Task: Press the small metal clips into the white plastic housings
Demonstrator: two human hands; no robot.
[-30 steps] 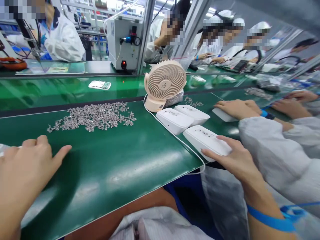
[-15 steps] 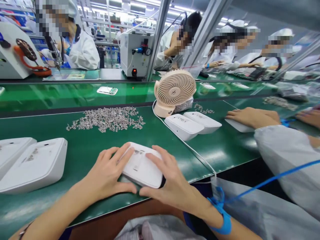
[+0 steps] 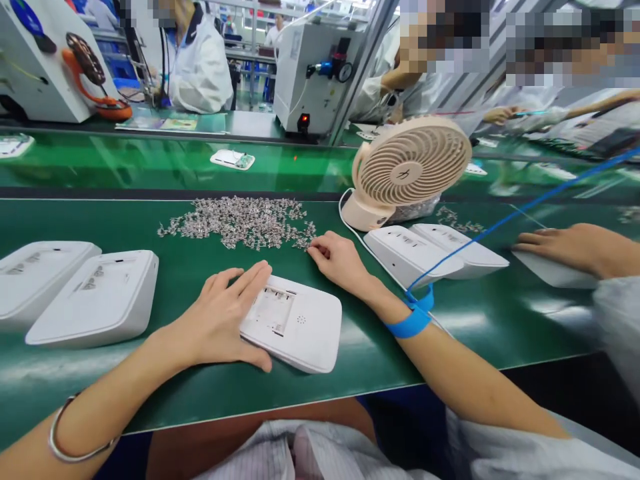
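A white plastic housing (image 3: pixel 315 327) lies on the green bench with its recessed compartment and a ring of small holes facing up. My left hand (image 3: pixel 225 320) grips its left end, fingers over the far side and thumb along the near side. At the right edge of a pile of small metal pieces (image 3: pixel 245 220), my right hand (image 3: pixel 343 263) has thumb and fingers pinched together. What sits between those fingertips is too small to make out. A blue band (image 3: pixel 410 321) with a blue cord circles my right wrist.
Two white housings (image 3: pixel 100 293) stand at left, and two more (image 3: pixel 415 250) at right beside a beige fan (image 3: pixel 410 167) and its white cable. A co-worker's hand (image 3: pixel 565 250) rests on another housing. Beyond runs a green conveyor (image 3: pixel 170 160) carrying a white part with a circuit board (image 3: pixel 233 159).
My right hand has let go of the housing and reached forward to the metal pile's edge. My left hand still grips the housing. The camera view has shifted.
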